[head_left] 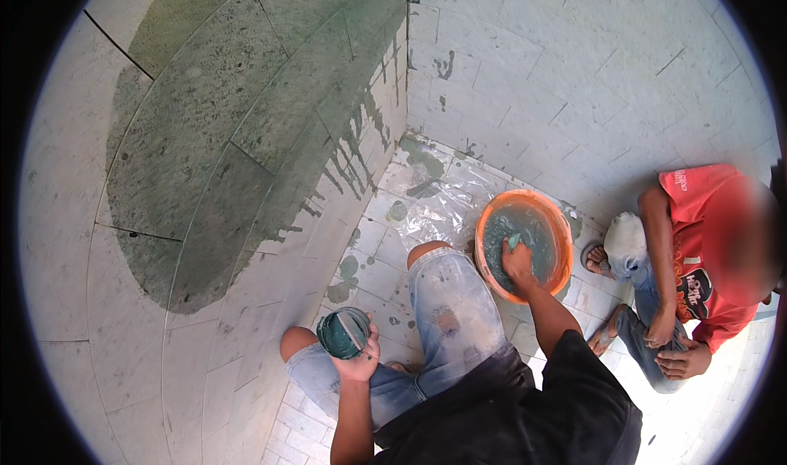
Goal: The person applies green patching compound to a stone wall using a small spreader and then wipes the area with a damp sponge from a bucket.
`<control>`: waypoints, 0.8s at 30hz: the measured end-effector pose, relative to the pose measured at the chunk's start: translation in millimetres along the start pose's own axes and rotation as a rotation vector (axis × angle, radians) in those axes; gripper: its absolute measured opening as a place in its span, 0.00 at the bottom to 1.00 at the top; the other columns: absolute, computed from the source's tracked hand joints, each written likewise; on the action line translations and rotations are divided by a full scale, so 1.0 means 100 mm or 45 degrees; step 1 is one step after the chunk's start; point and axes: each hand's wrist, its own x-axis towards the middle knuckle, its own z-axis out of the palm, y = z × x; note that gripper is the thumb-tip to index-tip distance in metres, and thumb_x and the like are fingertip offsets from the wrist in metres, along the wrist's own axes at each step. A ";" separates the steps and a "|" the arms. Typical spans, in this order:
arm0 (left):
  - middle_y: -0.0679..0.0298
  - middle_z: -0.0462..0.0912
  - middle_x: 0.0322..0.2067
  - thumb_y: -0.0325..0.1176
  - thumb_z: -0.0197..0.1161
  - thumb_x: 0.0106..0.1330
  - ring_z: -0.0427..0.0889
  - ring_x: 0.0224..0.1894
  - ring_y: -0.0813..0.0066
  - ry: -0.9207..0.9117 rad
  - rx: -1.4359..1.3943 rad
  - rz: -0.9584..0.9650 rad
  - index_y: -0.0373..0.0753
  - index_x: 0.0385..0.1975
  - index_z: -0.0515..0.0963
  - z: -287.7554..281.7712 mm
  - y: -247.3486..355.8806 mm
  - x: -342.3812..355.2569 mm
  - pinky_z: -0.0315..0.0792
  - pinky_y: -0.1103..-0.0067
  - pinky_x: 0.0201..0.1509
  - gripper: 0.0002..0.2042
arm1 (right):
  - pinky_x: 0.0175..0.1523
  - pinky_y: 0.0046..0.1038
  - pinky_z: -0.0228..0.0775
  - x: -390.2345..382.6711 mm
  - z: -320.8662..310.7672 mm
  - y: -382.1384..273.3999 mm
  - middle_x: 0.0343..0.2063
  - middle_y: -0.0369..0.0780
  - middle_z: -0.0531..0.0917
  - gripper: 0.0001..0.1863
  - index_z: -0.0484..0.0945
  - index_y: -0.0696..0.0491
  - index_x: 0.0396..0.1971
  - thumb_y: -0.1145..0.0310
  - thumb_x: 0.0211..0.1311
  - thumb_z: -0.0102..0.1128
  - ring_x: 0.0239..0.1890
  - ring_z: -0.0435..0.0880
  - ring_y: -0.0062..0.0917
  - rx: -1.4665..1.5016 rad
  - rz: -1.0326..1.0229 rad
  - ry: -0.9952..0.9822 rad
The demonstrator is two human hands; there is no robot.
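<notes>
My left hand (pixel 361 362) is closed around a small round bowl (pixel 334 335), stained dark green, and holds it up over my left knee. A thin pale strip crosses the bowl's top; I cannot tell what it is. To the right, my right hand (pixel 517 263) reaches into an orange basin (pixel 565 248) of cloudy grey-green water (pixel 533 227). Its fingers are closed on a small pale green piece at the water's surface, perhaps sponge or cloth; its kind is unclear.
A tiled wall (pixel 65 276) on the left carries a large wet green patch (pixel 205 96) with drips. Another tiled wall (pixel 525 47) meets it in a corner. Clear plastic sheet (pixel 447 207) lies on the splashed floor. A person in a red shirt (pixel 689 219) squats right of the basin.
</notes>
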 end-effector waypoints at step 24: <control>0.52 0.75 0.53 0.54 0.65 0.54 0.74 0.53 0.55 -0.005 -0.004 0.011 0.44 0.53 0.76 0.15 -0.01 0.00 0.79 0.69 0.47 0.29 | 0.69 0.33 0.53 -0.38 -0.96 -0.30 0.63 0.53 0.67 0.46 0.50 0.58 0.70 0.54 0.59 0.64 0.67 0.64 0.38 0.455 -0.376 -0.240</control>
